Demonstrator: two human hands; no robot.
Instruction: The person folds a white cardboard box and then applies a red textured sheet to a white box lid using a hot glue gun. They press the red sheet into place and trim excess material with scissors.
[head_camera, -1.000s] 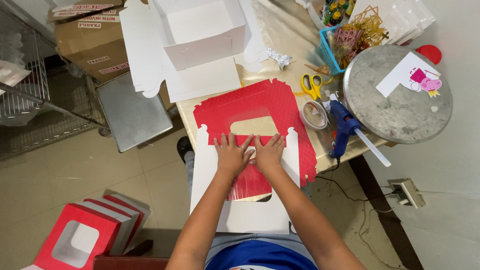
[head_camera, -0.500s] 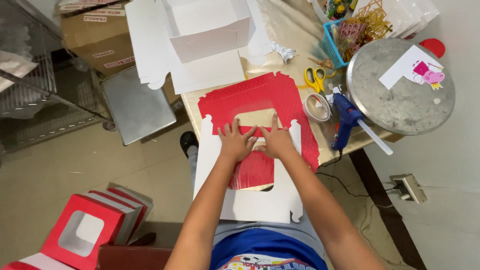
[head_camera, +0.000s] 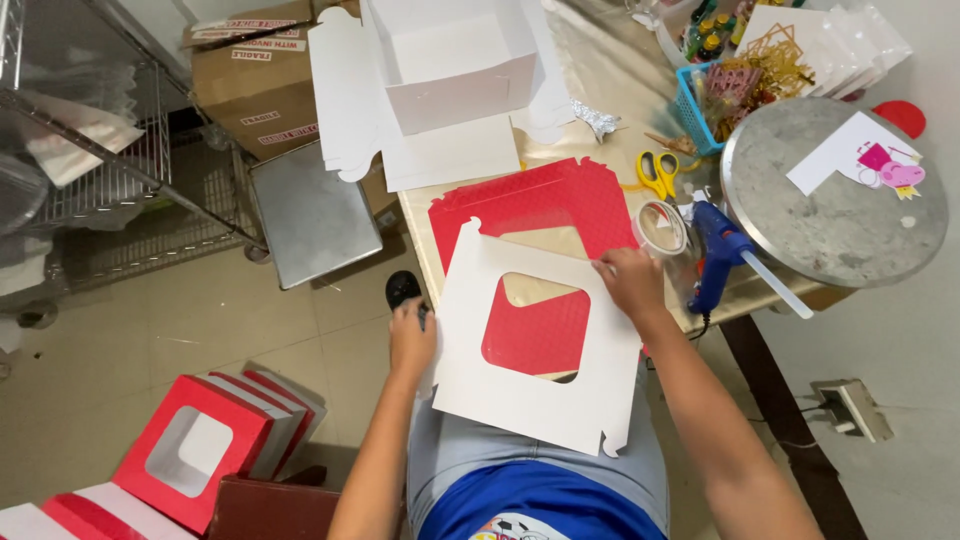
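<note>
Head view, one entry per item.

1. White die-cut box blank with square window (head_camera: 520, 385): held flat and slightly turned over the table's near edge, its lower half overhanging your lap. Through the window shows the red sheet beneath.
2. Left hand (head_camera: 411, 340): your grip closes on the blank's left edge, just off the table's near left corner.
3. Right hand (head_camera: 630, 283): your grip pinches the blank's upper right edge, fingers narrow, beside the tape roll.
4. Red patterned box blank (head_camera: 530, 205): flat on the table (head_camera: 600, 70), partly covered by the white blank.
5. Roll of clear tape (head_camera: 661, 227) and blue glue gun (head_camera: 715, 250): at the table's right edge, the gun just beside your right hand.
6. Yellow-handled scissors (head_camera: 655, 170): near the red blank's far right corner.
7. Open white box (head_camera: 460, 60): at the table's far left.
8. Round metal turntable (head_camera: 835, 200): off the right edge, carrying paper cut-outs.
9. Folded red window boxes (head_camera: 200, 440): stacked on the floor, lower left.

Risk notes, as judgement: the white blank is supported only at two edges, so it could sag and crease at the window. Your right wrist sits close to the glue gun's nozzle; a sideways sweep may knock it or the tape off the edge. The locking tabs on the overhanging edge could snag your clothing and bend.
</note>
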